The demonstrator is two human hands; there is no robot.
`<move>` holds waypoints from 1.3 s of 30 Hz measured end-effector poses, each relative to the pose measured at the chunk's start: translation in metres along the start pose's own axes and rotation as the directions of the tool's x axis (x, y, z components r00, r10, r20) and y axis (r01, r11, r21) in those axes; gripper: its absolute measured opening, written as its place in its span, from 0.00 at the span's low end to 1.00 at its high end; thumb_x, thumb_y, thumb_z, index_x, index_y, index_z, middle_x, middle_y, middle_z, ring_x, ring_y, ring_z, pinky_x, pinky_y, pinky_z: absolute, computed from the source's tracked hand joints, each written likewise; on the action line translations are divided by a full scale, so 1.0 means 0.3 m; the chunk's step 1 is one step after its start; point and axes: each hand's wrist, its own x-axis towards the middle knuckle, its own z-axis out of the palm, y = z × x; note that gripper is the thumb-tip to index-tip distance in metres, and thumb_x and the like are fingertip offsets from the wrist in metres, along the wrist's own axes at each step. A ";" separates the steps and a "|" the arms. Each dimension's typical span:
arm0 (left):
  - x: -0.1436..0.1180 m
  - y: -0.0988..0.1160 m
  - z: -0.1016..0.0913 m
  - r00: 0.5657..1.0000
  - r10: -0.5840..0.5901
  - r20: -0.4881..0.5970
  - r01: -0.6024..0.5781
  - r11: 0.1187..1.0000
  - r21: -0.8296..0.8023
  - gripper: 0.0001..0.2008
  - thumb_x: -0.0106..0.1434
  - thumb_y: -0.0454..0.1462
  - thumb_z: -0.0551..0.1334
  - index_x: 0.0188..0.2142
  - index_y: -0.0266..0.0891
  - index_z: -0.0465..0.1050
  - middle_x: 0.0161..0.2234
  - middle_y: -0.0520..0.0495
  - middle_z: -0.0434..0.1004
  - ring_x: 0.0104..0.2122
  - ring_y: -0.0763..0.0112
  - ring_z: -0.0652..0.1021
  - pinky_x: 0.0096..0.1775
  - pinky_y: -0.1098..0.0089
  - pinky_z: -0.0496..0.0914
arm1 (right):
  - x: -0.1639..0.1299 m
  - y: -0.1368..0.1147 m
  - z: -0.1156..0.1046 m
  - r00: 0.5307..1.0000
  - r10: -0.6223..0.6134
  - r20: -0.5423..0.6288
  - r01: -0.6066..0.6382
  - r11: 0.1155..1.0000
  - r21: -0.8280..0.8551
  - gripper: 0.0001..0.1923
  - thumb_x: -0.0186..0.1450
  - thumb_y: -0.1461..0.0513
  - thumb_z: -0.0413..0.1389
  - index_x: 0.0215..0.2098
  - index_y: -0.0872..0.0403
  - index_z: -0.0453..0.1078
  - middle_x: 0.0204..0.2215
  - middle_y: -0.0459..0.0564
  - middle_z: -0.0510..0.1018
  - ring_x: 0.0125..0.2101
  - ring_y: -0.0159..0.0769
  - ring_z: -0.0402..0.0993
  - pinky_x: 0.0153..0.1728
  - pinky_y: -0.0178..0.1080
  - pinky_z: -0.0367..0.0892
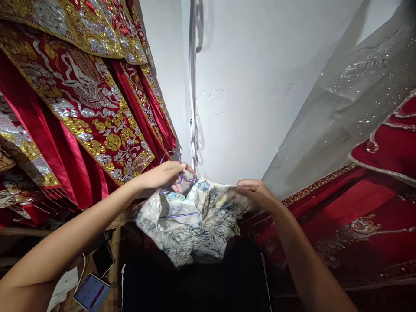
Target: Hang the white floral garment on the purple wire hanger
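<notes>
In front of my lap hangs a pale floral blouse (211,229) with a blue, grey and yellow print. A thin purple clothes hanger (180,215) runs inside it, its lower bar showing through the neck opening. My left hand (169,172) is closed around the upper part of the hanger, just below the hook. At the blouse's right shoulder, my right hand (255,190) pinches the fabric between thumb and fingers. The hanger's right arm is mostly hidden under the cloth.
Red garments with gold and silver embroidery (113,125) hang on the left. A sheer sparkly white fabric (325,104) and a beaded red garment (351,216) hang on the right. A white wall (247,86) stands ahead. Two phones, one lit (91,291) and one dark (103,260), lie lower left.
</notes>
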 end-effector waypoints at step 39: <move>-0.171 -0.468 0.470 0.768 -0.460 -0.446 -0.123 0.578 -0.807 0.34 0.56 0.42 0.71 0.62 0.45 0.65 0.60 0.43 0.71 0.60 0.54 0.71 0.63 0.56 0.63 | -0.006 0.050 0.470 0.403 -0.138 -0.905 0.091 0.990 -0.111 0.26 0.66 0.52 0.54 0.60 0.48 0.57 0.60 0.58 0.62 0.60 0.49 0.60 0.59 0.50 0.59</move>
